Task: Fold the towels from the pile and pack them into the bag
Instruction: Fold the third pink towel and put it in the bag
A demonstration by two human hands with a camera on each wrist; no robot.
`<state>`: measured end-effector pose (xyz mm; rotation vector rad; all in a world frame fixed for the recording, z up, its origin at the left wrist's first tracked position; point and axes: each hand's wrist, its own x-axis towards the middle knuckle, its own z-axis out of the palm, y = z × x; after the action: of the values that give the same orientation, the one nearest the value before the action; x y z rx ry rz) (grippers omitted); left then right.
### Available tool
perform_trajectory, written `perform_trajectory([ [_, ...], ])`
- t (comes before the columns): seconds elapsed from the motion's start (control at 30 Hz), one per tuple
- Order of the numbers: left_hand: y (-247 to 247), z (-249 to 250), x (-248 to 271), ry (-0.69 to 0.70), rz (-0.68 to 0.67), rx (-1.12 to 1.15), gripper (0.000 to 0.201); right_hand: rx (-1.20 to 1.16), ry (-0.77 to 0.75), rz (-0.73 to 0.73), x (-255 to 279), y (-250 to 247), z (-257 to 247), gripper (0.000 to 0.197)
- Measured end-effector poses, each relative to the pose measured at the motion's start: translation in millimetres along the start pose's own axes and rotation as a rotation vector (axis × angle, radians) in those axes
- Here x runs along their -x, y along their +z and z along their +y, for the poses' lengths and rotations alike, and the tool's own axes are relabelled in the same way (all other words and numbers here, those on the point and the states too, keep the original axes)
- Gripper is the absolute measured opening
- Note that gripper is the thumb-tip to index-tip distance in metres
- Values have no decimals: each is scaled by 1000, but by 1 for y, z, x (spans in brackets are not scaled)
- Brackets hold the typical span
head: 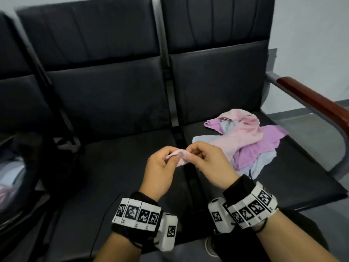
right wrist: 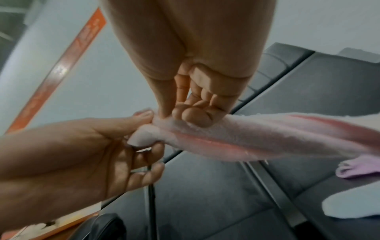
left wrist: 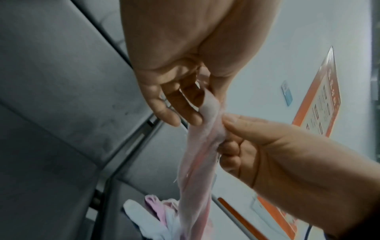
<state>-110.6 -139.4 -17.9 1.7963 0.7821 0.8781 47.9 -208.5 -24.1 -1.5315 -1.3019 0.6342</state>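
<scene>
From the head view, the left hand [head: 160,167] and the right hand [head: 209,163] meet just below centre, over the gap between two black bench seats [head: 117,110], and both pinch the same end of a pale pink towel [head: 178,156], thumbs and forefingers closed on the cloth while the other fingers curl loosely. At about three o'clock from the hands, on the right-hand seat, lies the pile of towels [head: 251,140], pink, lilac and pale blue in a loose heap, close to the right hand. At nine o'clock, at the frame's left edge, sits the dark bag [head: 20,167], blurred, with something pale inside; it is well apart from the pile. A wood-topped armrest [head: 313,103] stands at two o'clock. In the left wrist view, the left hand [left wrist: 185,81] reaches down from twelve o'clock, its fingertips [left wrist: 195,118] grasping a folded edge of the pink towel [left wrist: 197,162], which hangs as a narrow strip toward six o'clock, where the pile [left wrist: 152,216] shows. The right hand [left wrist: 277,154] comes in from four o'clock and pinches the strip just beneath the left hand's hold. In the right wrist view, the right hand [right wrist: 195,89] comes from twelve o'clock, fingertips [right wrist: 197,116] clamped on the towel [right wrist: 257,138], which stretches toward three o'clock; the left hand [right wrist: 92,154] enters from nine o'clock, gripping the bunched end.
</scene>
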Motion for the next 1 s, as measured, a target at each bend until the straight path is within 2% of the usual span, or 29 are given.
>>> perform_trajectory([
  [0.13,-54,7,28,35,53,-2,25,205,-156,-51,7,48,-25,20],
  [0.27,-97,0,54,43,101,-104,22,446,-272,32,9,97,-41,6],
  [0.37,-130,-11,72,42,163,-186,17,585,-362,95,7,121,-46,12],
  [0.5,-168,-17,92,59,240,-172,18,655,-353,84,9,138,-46,8],
  [0.63,-194,-21,101,68,361,-101,18,631,-226,25,10,139,-36,15],
  [0.73,-203,-24,104,64,448,-72,20,499,-58,-32,14,141,-29,15],
  [0.8,-202,-24,104,57,462,-62,21,398,-18,-16,17,144,-29,18],
  [0.87,-198,-21,104,50,446,-30,24,311,-50,88,20,147,-34,25],
  [0.93,-194,-18,104,42,408,-13,27,212,-136,152,26,154,-45,25],
  [1.0,-190,-13,103,39,369,-23,27,123,-213,75,35,169,-59,19],
])
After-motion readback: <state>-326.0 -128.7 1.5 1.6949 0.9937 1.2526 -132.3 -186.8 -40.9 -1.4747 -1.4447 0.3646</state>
